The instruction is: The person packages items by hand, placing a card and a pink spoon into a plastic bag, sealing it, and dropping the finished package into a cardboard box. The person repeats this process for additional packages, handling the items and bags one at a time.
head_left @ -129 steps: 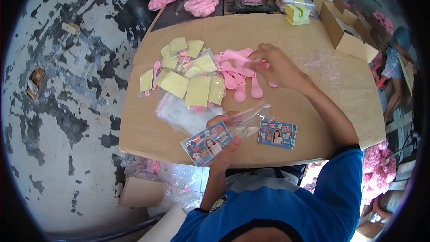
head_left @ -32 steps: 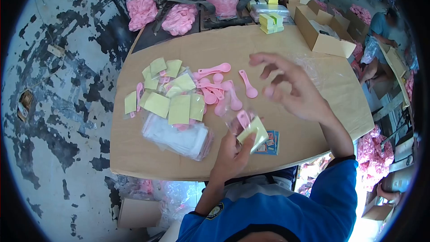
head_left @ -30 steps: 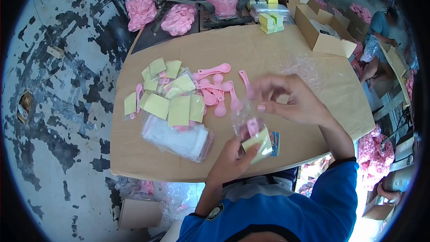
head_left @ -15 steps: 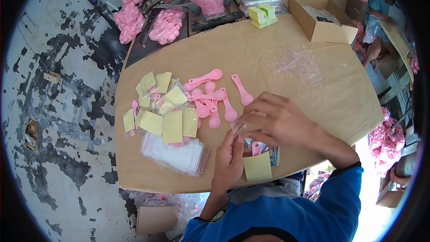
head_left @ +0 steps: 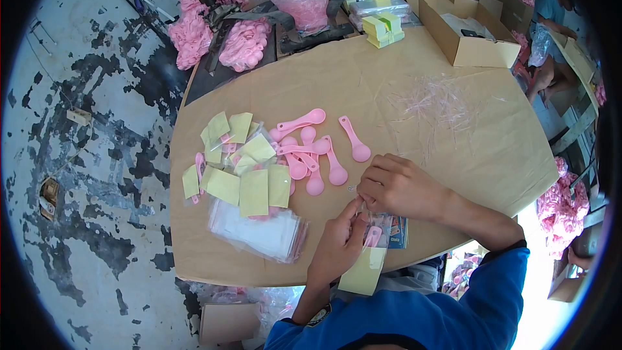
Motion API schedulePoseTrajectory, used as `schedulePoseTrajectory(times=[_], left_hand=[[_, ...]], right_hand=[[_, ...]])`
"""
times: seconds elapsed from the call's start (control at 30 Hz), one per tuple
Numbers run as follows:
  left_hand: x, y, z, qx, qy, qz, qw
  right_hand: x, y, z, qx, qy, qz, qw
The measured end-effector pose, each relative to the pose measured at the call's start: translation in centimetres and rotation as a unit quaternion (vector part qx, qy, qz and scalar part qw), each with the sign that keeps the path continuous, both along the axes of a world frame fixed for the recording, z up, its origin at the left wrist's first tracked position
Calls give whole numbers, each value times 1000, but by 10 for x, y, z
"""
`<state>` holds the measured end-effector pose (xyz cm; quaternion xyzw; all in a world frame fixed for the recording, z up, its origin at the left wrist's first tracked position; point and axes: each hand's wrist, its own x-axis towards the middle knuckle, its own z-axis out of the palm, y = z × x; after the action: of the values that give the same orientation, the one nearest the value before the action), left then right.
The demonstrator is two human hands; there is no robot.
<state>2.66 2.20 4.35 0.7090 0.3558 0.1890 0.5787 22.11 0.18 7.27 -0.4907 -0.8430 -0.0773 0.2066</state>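
Your left hand (head_left: 340,236) pinches the upper end of a clear plastic bag (head_left: 382,223) between thumb and fingers. Your right hand (head_left: 403,188) has its fingers drawn together on that same end, so both of you meet at the bag's mouth; the exact fingertip contact there is hidden. The bag hangs toward your body at the near edge of the bench (head_left: 479,168), with a pink measuring spoon (head_left: 373,236) and a pale yellow card (head_left: 360,277) showing in it. Just beside the bag, partly covered, lie blue printed cards (head_left: 400,233).

Ahead of your left hand you have a loose pile of pink measuring spoons (head_left: 315,185), with one single spoon (head_left: 354,139) apart to its right. Left of the pile lie filled bags with yellow cards (head_left: 254,192), and nearer you, a stack of plastic bags (head_left: 256,232). Farther off, to the right, thin clear plastic strips (head_left: 437,107) lie tangled.
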Motion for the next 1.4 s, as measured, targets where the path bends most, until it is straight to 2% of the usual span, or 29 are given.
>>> schedulePoseTrajectory(times=[0.1,0.2,0.3,0.4,0.7,0.9,1.0,1.1,1.2,1.3,1.4], left_hand=[[0,-1,-8,-21,-35,3,999],[-2,-2,3,-51,-59,12,997],[-4,0,2,-58,-89,-4,994],[-5,-1,4,-114,-81,-7,990],[-7,0,-6,-118,-102,-8,988],[-8,2,2,-24,-78,-10,997],[-5,-1,-2,-83,-114,36,989],[1,-8,17,-191,-195,84,958],[-6,-1,-5,-120,-186,84,972],[-13,2,-2,-59,-139,36,988],[-7,-3,7,-101,-167,54,979]], right_hand=[[-1,2,1,14,29,-3,999],[4,2,6,1,113,51,992],[-1,0,2,28,95,57,993],[-2,-2,0,2,38,53,998],[-3,-2,0,12,69,39,997],[-4,-4,4,-10,134,9,991],[0,-3,8,-3,176,-5,984],[10,0,15,21,257,-50,965],[11,-1,29,8,224,48,973],[-5,-6,22,59,97,3,993],[-4,-4,12,61,41,-2,997]])
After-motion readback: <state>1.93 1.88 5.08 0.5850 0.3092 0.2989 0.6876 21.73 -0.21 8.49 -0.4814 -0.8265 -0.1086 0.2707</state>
